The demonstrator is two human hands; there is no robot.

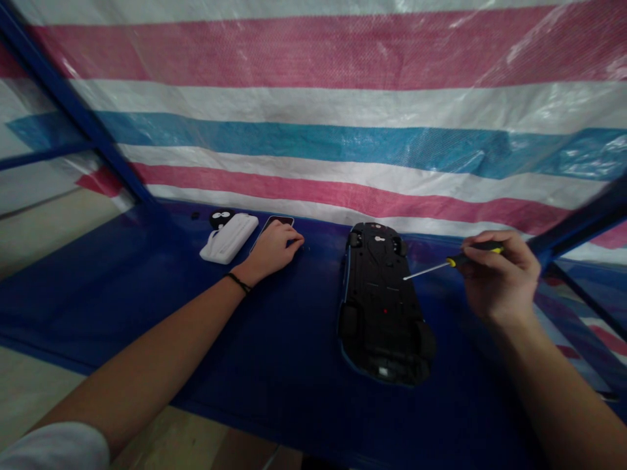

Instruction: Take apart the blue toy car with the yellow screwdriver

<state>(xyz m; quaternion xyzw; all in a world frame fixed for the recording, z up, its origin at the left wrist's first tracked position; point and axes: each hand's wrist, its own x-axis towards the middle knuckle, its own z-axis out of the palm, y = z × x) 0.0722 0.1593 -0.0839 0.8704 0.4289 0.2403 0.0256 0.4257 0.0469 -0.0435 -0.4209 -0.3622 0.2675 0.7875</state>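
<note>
Item one, at centre: a black model car [379, 303], lying on its back with its underside up and its long axis running from twelve o'clock to six o'clock, on a blue table top [255, 385]. Its base plate appears to be in place, and no part is visibly detached from it. Item two, at three o'clock of the car: the right hand [499, 281], fingers closed around a yellow-and-black screwdriver [473, 256]. The handle sits in the fingers, and the thin steel shaft points toward nine o'clock, its tip over the car's underside; whether the tip touches the surface cannot be told. Item three, at ten o'clock of the car: the left hand [269, 251], palm down, fingers loosely curved and gripping nothing, resting on a dark smartphone [280, 222]. A black cord wristband [239, 282] circles that wrist, and a white sleeve [53, 447] lies at the lower left of the view. Just past the left fingertips, toward three o'clock, lie a few tiny dark specks [304, 247], possibly screws, though they are too small to tell. Beyond the phone, toward nine o'clock, lie a white rectangular pouch with a loop [229, 239] and a round black figure with white eyes [221, 218]. State of the work as shown: the car is still whole, with the screwdriver poised over it. Backdrop: a striped pink, white and blue tarpaulin [313, 98] on a blue metal frame [63, 98].
</note>
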